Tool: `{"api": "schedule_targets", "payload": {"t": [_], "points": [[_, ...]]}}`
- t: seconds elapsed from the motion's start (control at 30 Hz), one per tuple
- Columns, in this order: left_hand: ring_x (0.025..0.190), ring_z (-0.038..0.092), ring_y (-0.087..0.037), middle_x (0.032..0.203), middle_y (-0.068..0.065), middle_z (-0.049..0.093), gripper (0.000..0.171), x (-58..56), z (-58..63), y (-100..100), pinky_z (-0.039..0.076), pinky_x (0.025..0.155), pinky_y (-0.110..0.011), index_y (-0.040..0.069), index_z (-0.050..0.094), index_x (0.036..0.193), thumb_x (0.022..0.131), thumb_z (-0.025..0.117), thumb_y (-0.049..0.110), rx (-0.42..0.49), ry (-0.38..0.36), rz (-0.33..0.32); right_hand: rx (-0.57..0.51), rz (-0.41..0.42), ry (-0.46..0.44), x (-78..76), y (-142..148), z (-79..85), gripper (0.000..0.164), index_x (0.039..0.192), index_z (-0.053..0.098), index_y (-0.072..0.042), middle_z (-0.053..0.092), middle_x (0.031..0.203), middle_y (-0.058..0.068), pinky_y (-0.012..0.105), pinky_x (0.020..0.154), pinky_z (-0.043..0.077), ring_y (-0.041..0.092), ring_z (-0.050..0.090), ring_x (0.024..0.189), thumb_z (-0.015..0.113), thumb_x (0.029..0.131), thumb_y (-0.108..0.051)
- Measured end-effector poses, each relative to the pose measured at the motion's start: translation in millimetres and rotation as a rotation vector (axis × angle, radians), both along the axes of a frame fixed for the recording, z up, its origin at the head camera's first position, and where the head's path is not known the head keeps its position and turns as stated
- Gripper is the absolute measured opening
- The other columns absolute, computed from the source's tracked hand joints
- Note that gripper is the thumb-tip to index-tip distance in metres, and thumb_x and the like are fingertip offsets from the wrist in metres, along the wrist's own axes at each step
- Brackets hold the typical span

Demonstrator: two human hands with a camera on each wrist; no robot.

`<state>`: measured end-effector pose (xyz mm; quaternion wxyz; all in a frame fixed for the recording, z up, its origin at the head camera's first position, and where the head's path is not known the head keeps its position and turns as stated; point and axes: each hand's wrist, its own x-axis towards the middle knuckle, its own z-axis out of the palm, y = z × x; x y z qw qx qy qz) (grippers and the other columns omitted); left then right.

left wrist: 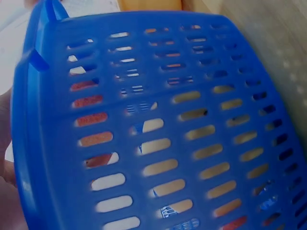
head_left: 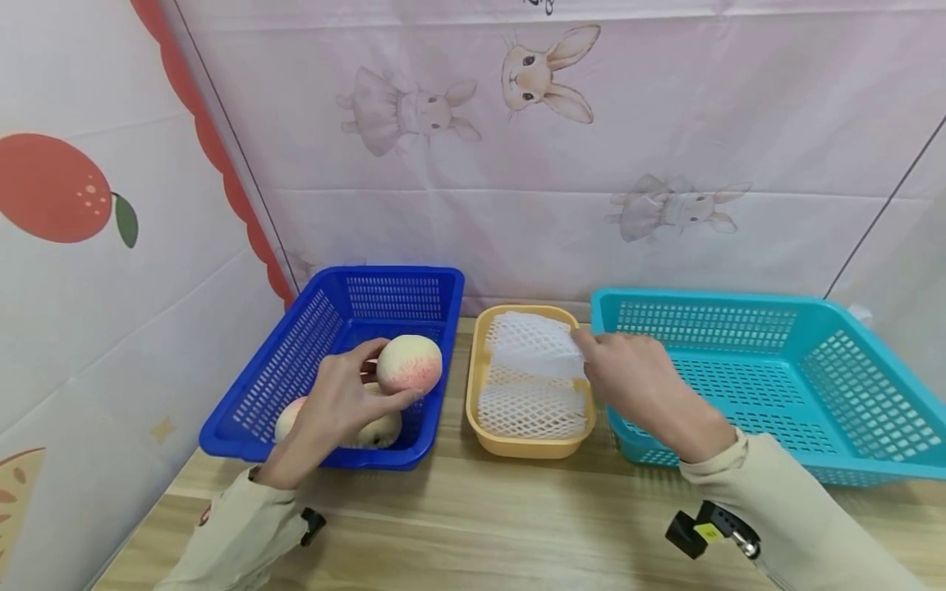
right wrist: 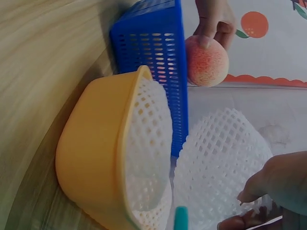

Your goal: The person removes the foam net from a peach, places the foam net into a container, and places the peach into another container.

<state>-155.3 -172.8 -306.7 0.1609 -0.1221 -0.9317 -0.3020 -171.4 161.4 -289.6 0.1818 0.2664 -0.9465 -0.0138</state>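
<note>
My left hand [head_left: 338, 402] grips a pale yellow peach with a pink blush [head_left: 410, 364] over the right side of the blue basket [head_left: 318, 450]. Below that hand, more peaches [head_left: 383, 428] lie in the basket, partly hidden by it. With thumb and fingers, my right hand [head_left: 637, 379] pinches the edge of a white foam net sleeve [head_left: 534, 341] at the yellow tray [head_left: 534, 447]. In the right wrist view this foam net [right wrist: 223, 163] stands up out of the tray, beside the other white nets [right wrist: 147, 143]. The left wrist view mostly shows the slotted basket wall [left wrist: 144, 96].
A turquoise basket [head_left: 739, 297] stands on the right, under and behind my right forearm. All three containers sit on a wooden table [head_left: 502, 525]. Close behind them hangs a backdrop with printed rabbits [head_left: 547, 74]; a fruit-printed sheet [head_left: 66, 328] borders the left side.
</note>
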Motion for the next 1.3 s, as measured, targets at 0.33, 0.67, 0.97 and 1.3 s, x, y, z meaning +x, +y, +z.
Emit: {"api": "schedule_targets", "payload": {"t": [0.33, 0.67, 0.97, 1.3], "points": [[0.084, 0.067, -0.030, 0.101, -0.022, 0.067, 0.064, -1.4, -4.1, -2, 0.057, 0.071, -0.044, -0.007, 0.059, 0.116, 0.071, 0.085, 0.029, -0.139, -0.022, 0.051, 0.073, -0.021, 0.061, -9.7, -11, -9.7, 0.053, 0.135, 0.053, -0.015, 0.039, 0.057, 0.003, 0.025, 0.041, 0.028, 0.015, 0.035, 0.045, 0.062, 0.085, 0.002], [0.084, 0.063, -0.034, 0.100, -0.019, 0.064, 0.058, -0.5, -6.0, 5, 0.055, 0.073, -0.048, -0.005, 0.058, 0.112, 0.071, 0.084, 0.027, -0.233, -0.002, 0.056, 0.169, -0.080, 0.110, -18.9, -26, -13.2, 0.060, 0.145, 0.042, -0.020, 0.037, 0.061, 0.007, 0.026, 0.045, 0.022, 0.014, 0.025, 0.049, 0.058, 0.090, -0.005], [0.082, 0.062, -0.032, 0.102, -0.020, 0.063, 0.052, -6.0, -6.4, 9, 0.055, 0.072, -0.046, -0.006, 0.058, 0.109, 0.076, 0.081, 0.027, -0.310, -0.034, 0.063, 0.315, -0.053, 0.091, -16.8, -41, -27.1, 0.052, 0.136, 0.052, -0.021, 0.055, 0.083, 0.016, 0.029, 0.048, 0.040, 0.022, 0.046, 0.063, 0.064, 0.088, -0.005], [0.082, 0.061, -0.027, 0.111, -0.022, 0.062, 0.069, -7.1, -11.3, 9, 0.055, 0.080, -0.045, -0.010, 0.043, 0.135, 0.086, 0.073, 0.027, -0.352, -0.160, 0.057, 0.406, -0.014, -0.013, -9.5, -44, -33.7, 0.045, 0.126, 0.056, -0.017, 0.060, 0.104, 0.021, 0.042, 0.070, 0.047, 0.037, 0.053, 0.099, 0.070, 0.084, -0.008]]}}
